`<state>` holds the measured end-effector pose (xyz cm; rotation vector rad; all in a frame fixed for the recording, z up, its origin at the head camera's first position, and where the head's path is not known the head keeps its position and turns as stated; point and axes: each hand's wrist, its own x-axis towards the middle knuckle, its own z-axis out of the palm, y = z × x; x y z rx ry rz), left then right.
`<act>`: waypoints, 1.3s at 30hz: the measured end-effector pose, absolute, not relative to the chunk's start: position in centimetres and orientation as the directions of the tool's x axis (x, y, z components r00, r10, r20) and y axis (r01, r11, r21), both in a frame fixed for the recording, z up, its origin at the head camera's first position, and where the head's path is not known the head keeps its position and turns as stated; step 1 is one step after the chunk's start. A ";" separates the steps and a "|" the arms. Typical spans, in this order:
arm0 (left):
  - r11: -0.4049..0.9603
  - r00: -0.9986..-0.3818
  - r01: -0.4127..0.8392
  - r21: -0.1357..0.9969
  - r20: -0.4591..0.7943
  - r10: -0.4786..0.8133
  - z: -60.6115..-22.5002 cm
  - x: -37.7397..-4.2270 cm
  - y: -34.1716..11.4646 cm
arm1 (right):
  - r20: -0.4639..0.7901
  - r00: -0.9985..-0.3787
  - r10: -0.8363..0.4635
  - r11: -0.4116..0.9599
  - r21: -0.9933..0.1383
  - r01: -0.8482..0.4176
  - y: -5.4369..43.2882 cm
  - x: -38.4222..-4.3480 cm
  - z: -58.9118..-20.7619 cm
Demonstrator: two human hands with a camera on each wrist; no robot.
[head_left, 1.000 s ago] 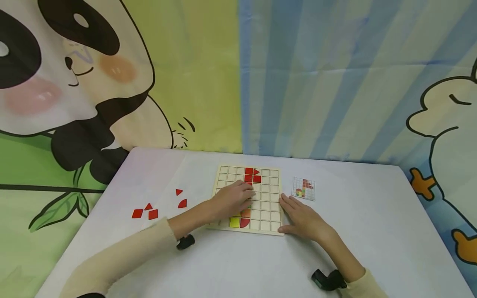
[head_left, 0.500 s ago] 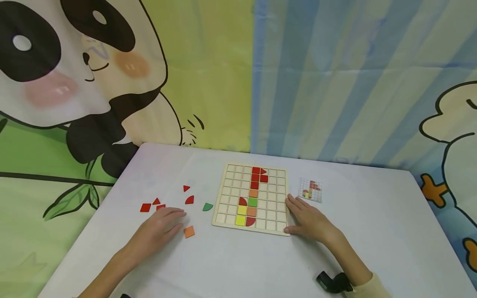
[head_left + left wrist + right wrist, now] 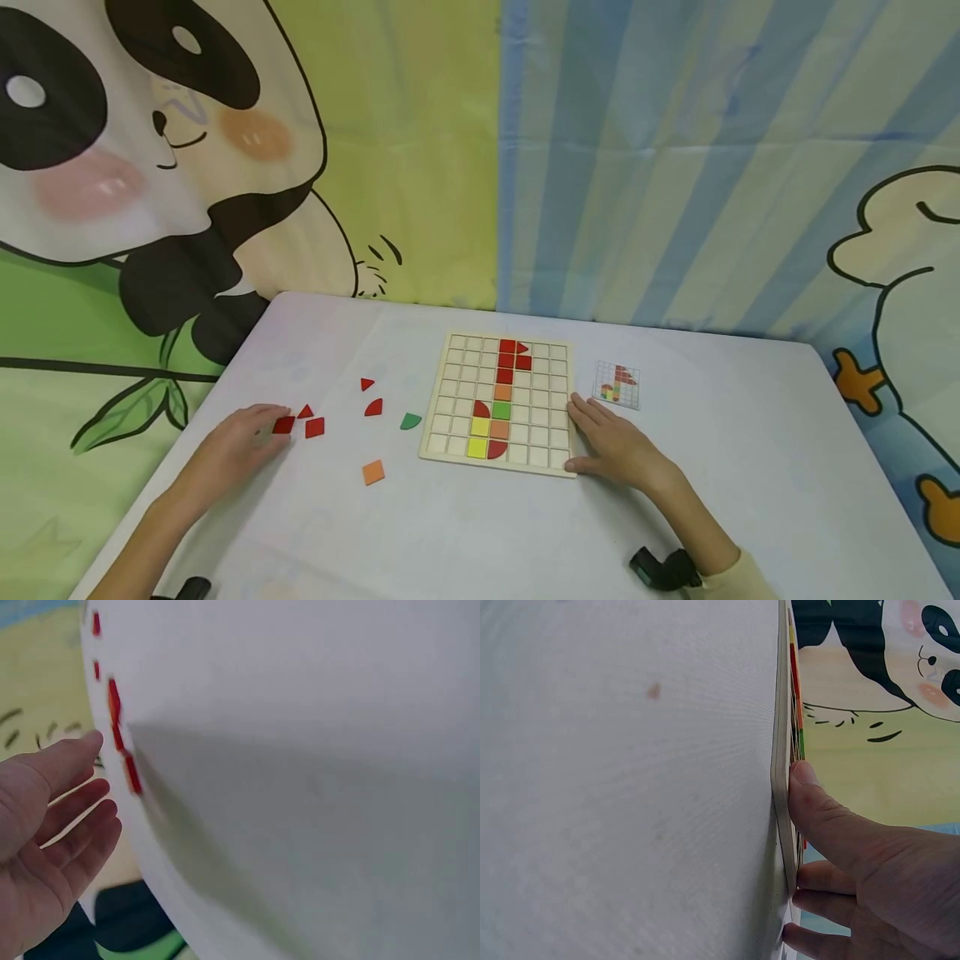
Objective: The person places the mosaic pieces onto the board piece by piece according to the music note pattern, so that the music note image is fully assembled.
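Note:
My left hand (image 3: 228,450) hovers at the left with thumb and fingers spread around a red square (image 3: 283,425), which shows between the fingertips. In the left wrist view the fingers are loosely extended, apart from the row of red pieces (image 3: 115,701). The right hand (image 3: 618,446) rests along the right edge of a wooden grid board (image 3: 540,415), its thumb at the near corner. Down the board runs a column of red, orange, green and yellow pieces, with a red triangle (image 3: 522,349) near the top.
Left of the board lie a red triangle (image 3: 305,412), another red square (image 3: 315,427), a red quarter circle (image 3: 373,407), a green quarter circle (image 3: 410,422) and an orange square (image 3: 372,472). A small pattern card (image 3: 617,385) lies right of the board.
My left hand has left the board and travelled left to the red pieces, uncovering the middle column, the green quarter circle and the orange square. The right hand stays at the board's edge.

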<state>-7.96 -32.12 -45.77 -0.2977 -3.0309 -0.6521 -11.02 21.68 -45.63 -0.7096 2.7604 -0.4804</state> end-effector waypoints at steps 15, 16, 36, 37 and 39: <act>0.891 -0.976 0.217 0.398 0.070 0.206 -47.2 -8.8 -34.4 | -0.171 -0.851 -0.497 0.833 -0.368 -0.413 21.5 -11.2 -45.5; 0.893 -0.975 0.220 0.394 0.073 0.208 -47.3 -8.9 -34.4 | -0.173 -0.850 -0.497 0.834 -0.366 -0.413 21.5 -11.2 -45.5; 0.872 -0.909 0.363 0.327 0.332 0.254 -45.8 -9.8 -33.2 | -0.163 -0.854 -0.494 0.836 -0.360 -0.415 21.6 -11.0 -45.3; 0.863 -0.900 0.381 0.331 0.345 0.265 -45.8 -9.8 -33.0 | -0.163 -0.854 -0.495 0.835 -0.361 -0.415 21.6 -11.0 -45.3; 0.843 -0.880 0.419 0.337 0.380 0.285 -45.8 -9.9 -32.5 | -0.166 -0.853 -0.495 0.833 -0.369 -0.412 21.6 -11.0 -45.3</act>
